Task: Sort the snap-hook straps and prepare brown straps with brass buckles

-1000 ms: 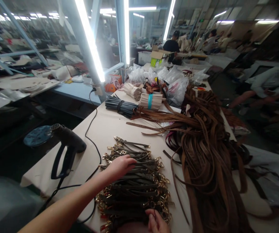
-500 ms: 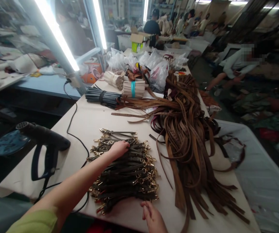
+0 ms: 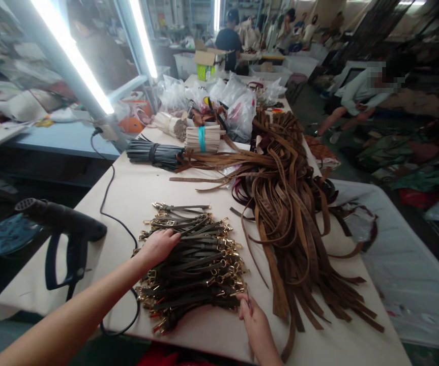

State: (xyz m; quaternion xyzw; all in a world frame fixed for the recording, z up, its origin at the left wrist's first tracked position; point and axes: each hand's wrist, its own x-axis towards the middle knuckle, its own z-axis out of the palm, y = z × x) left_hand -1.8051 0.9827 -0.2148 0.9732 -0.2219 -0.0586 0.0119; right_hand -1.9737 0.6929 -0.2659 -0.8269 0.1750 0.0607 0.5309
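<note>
A row of narrow dark straps with gold-coloured clasps (image 3: pixel 194 259) lies across the table in front of me. My left hand (image 3: pixel 162 245) is over the upper left of these straps, its fingers curled together on one of them; the fingertips are partly hidden. At the lower right end of the row, my right hand (image 3: pixel 255 320) is closed in a pinch beside the gold clasps. Something thin and dark shows between its thumb and fingers, too small to name.
A black heat gun (image 3: pixel 64 229) stands on the left, its cord (image 3: pixel 122 223) running past the straps. Long brown leather strips (image 3: pixel 291 203) heap on the right, above a white bin (image 3: pixel 406 264). Behind lie bundled black strips (image 3: pixel 154 154), bundled beige strips (image 3: pixel 213 138) and plastic bags (image 3: pixel 238 112).
My left hand has drawn back leftward across the straps. My right hand has moved up and right to the clasp ends, its fingers now pinched. The whole view has shifted slightly.
</note>
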